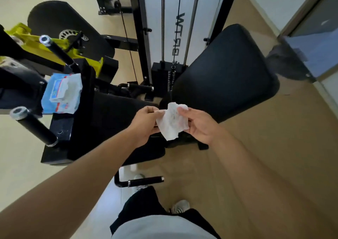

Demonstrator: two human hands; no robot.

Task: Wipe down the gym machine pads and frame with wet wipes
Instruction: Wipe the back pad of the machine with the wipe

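Note:
A crumpled white wet wipe (172, 121) is stretched between my two hands above the machine's seat. My left hand (146, 121) pinches its left edge and my right hand (199, 123) pinches its right edge. Behind the wipe stands the large black back pad (226, 72). The black seat pad (117, 114) lies below my left hand. A blue pack of wet wipes (62, 94), open with a sheet sticking out, rests on the black frame (62, 129) at the left.
Two black foam-grip handles (34, 127) (56, 50) jut out at the left beside a yellow lever arm (36, 46). The weight stack (168, 75) with its guide rods and cable stands behind. A low handle bar (144, 181) sits near my feet on the wooden floor.

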